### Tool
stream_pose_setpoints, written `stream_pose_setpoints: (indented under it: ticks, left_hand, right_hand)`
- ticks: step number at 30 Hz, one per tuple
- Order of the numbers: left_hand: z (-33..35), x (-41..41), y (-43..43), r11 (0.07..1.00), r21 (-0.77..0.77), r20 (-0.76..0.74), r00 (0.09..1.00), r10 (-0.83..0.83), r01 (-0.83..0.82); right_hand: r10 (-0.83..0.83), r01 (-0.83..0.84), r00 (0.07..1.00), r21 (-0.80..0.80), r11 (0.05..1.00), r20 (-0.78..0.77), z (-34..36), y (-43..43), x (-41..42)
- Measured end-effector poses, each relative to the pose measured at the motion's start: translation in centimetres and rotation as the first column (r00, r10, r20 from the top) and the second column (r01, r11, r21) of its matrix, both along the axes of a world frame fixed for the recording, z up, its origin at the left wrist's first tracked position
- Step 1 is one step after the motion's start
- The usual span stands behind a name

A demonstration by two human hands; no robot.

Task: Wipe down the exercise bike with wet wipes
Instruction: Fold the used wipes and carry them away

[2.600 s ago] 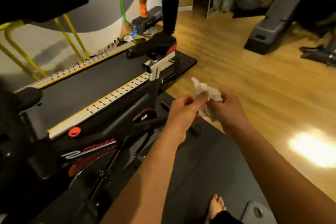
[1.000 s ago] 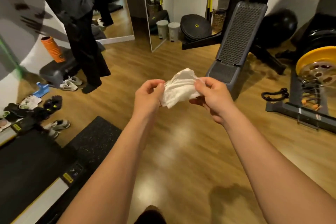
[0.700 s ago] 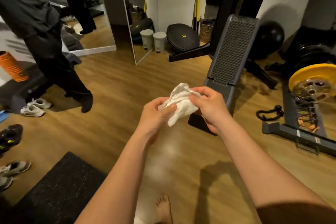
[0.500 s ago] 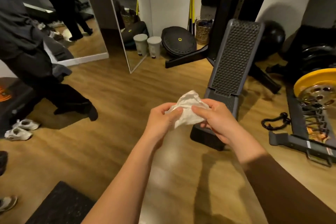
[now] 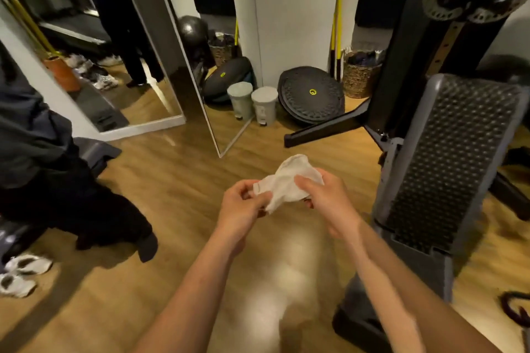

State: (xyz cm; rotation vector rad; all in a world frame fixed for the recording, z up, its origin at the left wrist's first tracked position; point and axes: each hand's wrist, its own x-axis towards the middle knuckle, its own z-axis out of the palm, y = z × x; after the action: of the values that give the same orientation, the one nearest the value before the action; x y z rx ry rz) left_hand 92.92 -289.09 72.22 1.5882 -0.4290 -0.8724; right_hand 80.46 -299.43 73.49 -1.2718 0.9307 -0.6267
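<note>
A crumpled white wet wipe [image 5: 289, 183] is held in front of me above the wooden floor. My left hand [image 5: 242, 206] pinches its left end with curled fingers. My right hand [image 5: 327, 200] grips its right side, thumb on top. The exercise bike is out of view.
A small white pedal bin [image 5: 264, 104] stands by the white pillar next to a leaning mirror [image 5: 183, 66]. A grey weight bench [image 5: 447, 169] rises at my right. A person in dark clothes [image 5: 57, 180] stands at the left, with white shoes [image 5: 23, 275] on the floor.
My view swung from the exercise bike and treadmill to the far side of the room. I have come closer to the bin and bench. Both hands keep hold of the wipe, bunching it.
</note>
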Motion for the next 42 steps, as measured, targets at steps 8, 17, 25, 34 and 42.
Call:
stream_pose_setpoints:
  ticks: [8,17,25,34,42]
  left_hand:
    - [-2.0,17.7,-19.2,0.956,-0.03,0.009,0.956,0.292,-0.291]
    - [-3.5,35.2,-42.7,0.997,0.072,-0.056,0.998,0.011,-0.007]
    - [-6.5,49.2,-60.3,0.981,0.191,0.003,1.0,0.019,-0.019]
    - [-8.7,63.0,-77.2,0.944,0.32,0.012,0.997,0.083,-0.082]
    - [-12.5,73.6,-91.5,0.934,0.358,0.001,1.0,-0.003,0.003]
  right_hand:
    - [0.049,-0.045,0.998,0.092,0.995,-0.041,-1.1,-19.1,18.3]
    - [0.078,-0.068,0.975,0.053,0.996,-0.21,-3.0,-40.5,34.0]
    - [0.122,-0.108,0.971,0.08,0.991,-0.207,-6.5,-58.5,46.2]
    - [0.116,-0.069,0.962,0.19,0.979,-0.248,-10.9,-77.1,60.5]
    - [-0.008,0.072,0.951,0.196,0.978,-0.31,-13.9,-89.8,70.2]
